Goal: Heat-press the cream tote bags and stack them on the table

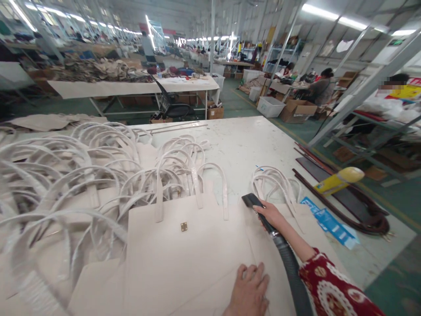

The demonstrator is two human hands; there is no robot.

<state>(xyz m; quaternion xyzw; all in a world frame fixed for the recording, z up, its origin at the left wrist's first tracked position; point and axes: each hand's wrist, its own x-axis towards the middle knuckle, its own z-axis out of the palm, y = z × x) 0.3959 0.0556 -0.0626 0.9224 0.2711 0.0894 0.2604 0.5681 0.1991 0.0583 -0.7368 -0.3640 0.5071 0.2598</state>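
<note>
My right hand (272, 215), in a red patterned sleeve, is wrapped round a black hose nozzle (251, 201). A ribbed black hose (289, 259) runs from it back toward me. The nozzle's tip is over the right part of a cream tote bag (158, 259), which lies flat before me. This bag has a small gold metal fitting (183, 226) and upright handles (225, 197). My left hand (250, 289) rests palm down on the cream material, fingers slightly spread, holding nothing. Another cream piece with looped handles (269, 177) lies beyond my right hand.
Many cream bags with looped handles (66, 175) are heaped on the left. On the right lie a yellow bottle-shaped object (340, 181), blue packaging (332, 221) and dark brown straps (365, 219). Past the white table (243, 145) stand an office chair (174, 105) and other workers.
</note>
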